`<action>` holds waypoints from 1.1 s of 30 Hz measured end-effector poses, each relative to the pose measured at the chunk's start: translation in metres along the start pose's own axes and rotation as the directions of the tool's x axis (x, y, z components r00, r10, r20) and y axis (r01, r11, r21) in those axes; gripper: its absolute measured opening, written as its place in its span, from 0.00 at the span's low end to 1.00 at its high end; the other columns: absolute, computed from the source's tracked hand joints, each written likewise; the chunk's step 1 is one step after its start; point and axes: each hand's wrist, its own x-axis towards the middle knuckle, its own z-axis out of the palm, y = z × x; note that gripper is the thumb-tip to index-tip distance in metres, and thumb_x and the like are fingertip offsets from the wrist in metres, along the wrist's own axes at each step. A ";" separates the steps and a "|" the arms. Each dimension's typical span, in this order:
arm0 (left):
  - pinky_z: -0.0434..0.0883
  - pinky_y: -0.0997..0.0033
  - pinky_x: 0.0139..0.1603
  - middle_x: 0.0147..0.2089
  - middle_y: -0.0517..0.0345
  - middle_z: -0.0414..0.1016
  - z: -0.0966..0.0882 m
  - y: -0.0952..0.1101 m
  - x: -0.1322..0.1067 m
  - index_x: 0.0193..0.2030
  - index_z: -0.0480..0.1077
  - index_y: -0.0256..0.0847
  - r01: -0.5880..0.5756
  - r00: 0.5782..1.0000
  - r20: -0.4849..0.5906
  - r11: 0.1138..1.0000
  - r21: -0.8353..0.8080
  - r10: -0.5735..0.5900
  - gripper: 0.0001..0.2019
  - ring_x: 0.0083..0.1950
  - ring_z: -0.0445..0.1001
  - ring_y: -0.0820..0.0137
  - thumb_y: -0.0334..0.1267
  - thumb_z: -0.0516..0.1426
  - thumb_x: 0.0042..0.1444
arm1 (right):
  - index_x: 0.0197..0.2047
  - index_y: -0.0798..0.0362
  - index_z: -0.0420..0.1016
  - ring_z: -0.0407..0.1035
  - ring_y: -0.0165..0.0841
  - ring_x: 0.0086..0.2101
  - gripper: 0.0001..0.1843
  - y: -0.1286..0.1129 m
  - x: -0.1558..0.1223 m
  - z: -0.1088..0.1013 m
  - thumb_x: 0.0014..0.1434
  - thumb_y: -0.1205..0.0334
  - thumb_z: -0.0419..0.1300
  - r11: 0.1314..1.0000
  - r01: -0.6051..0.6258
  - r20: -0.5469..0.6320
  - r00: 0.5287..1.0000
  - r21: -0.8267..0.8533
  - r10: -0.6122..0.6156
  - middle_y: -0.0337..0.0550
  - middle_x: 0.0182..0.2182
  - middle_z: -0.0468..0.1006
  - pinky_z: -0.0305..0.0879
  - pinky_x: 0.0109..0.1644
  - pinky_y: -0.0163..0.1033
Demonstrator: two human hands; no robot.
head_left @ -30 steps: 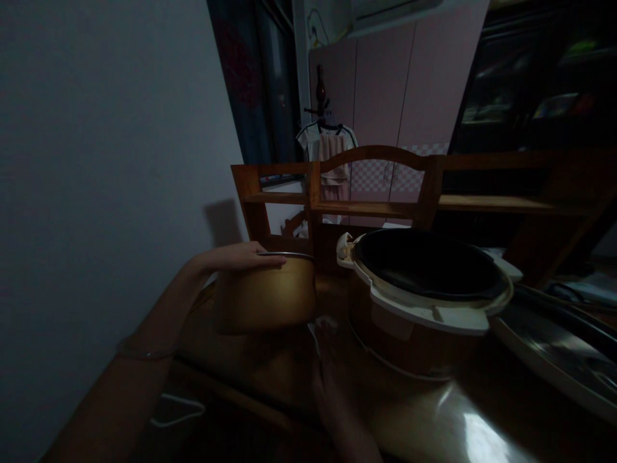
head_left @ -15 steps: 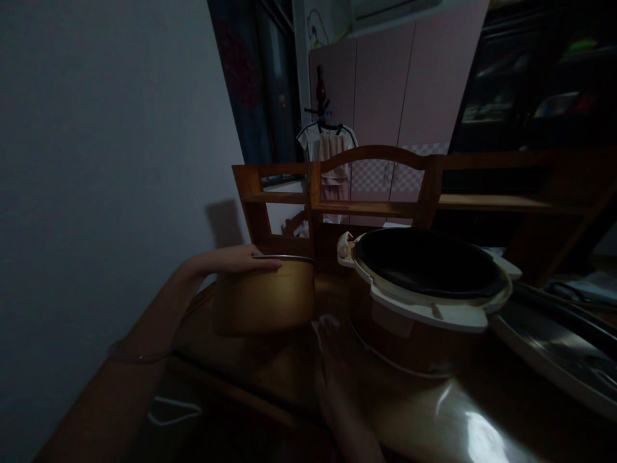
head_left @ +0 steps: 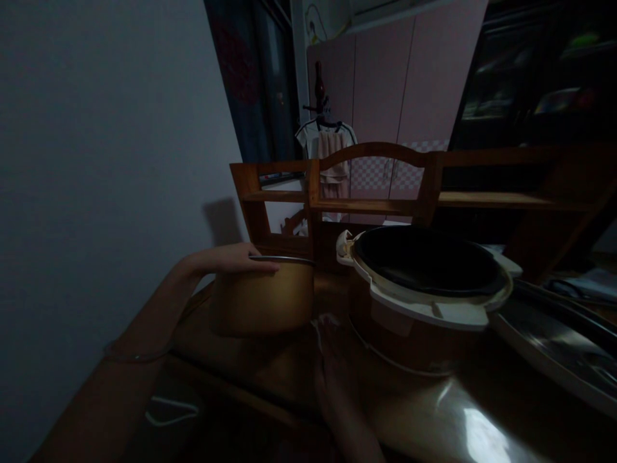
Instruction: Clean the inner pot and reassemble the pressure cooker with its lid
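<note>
My left hand [head_left: 234,258] grips a golden cooking pot [head_left: 270,299] by its thin metal rim. The thumb lies along the outside, and the other fingers go partly out of sight over the rim. The pot is tilted slightly above or on the wooden desk [head_left: 270,366]; its underside is in shadow. Between that pot and the big cooker, my right hand [head_left: 335,363] presses down on the desk with a crumpled white tissue or cloth [head_left: 328,319] under its fingers. Just right of this hand stands a lidless electric cooker [head_left: 400,334] with a dark inside.
A large glass-like lid or pan with a dark handle [head_left: 569,318] lies to the cooker's right. Behind runs a low wooden shelf [head_left: 371,207], with a clothes stand and pink cabinets [head_left: 380,90] beyond. A pale wall [head_left: 120,161] rises at left. Light is dim.
Almost nothing differs. The left hand and the pot have shifted very slightly to the left, while the right hand stays at the same spot with the white tissue or cloth.
</note>
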 end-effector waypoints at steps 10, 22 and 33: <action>0.59 0.72 0.25 0.27 0.54 0.75 -0.001 -0.007 0.001 0.26 0.77 0.40 -0.006 1.000 -0.006 1.000 0.002 0.006 0.29 0.25 0.67 0.69 0.68 0.57 0.50 | 0.74 0.51 0.53 0.43 0.40 0.71 0.34 -0.003 -0.001 -0.003 0.66 0.74 0.43 0.999 -0.021 0.018 1.000 0.042 0.020 0.44 0.72 0.52 0.53 0.72 0.55; 0.67 0.73 0.29 0.34 0.52 0.81 -0.004 -0.011 -0.002 0.34 0.81 0.40 -0.028 0.996 0.080 0.999 -0.029 0.031 0.27 0.32 0.75 0.66 0.65 0.62 0.47 | 0.74 0.48 0.52 0.39 0.38 0.72 0.28 -0.008 0.011 -0.010 0.73 0.60 0.41 0.945 -0.121 -0.032 0.990 0.303 0.137 0.40 0.74 0.46 0.43 0.74 0.55; 0.66 0.74 0.28 0.33 0.51 0.81 0.000 -0.003 -0.004 0.33 0.82 0.40 -0.035 0.996 0.086 0.999 -0.001 0.035 0.26 0.32 0.76 0.66 0.64 0.63 0.45 | 0.58 0.50 0.78 0.68 0.44 0.60 0.28 -0.023 0.077 -0.010 0.64 0.41 0.56 0.310 -0.311 0.099 0.831 0.898 0.548 0.45 0.56 0.78 0.63 0.64 0.52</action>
